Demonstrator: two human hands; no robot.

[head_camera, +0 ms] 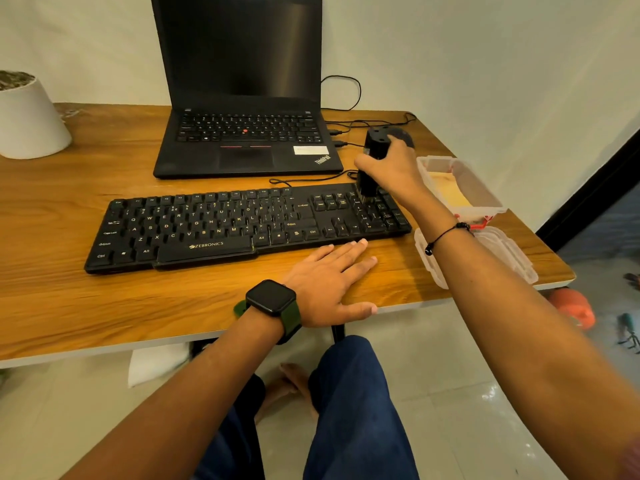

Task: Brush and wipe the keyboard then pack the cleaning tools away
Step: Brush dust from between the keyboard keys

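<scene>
Wooden desk (pixel 104 306). Open black laptop (pixel 242 98) at the back, screen dark, cables (pixel 341 95) trailing from its right side. White pot (pixel 29 119) at the far left edge of the desk. Black mouse (pixel 403 135) right of the laptop, partly hidden. Pale tiled floor (pixel 433 358) below, with an orange object (pixel 571 306) and small tools (pixel 628 332) on it at the right, blurred.

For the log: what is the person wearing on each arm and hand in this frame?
Both forearms are bare, with no sleeves or gloves in view. The left wrist carries a smartwatch with a square black face and a dark green strap. The right wrist has a thin black cord bracelet with small dark beads. No rings are visible on the left hand or right hand.
</scene>
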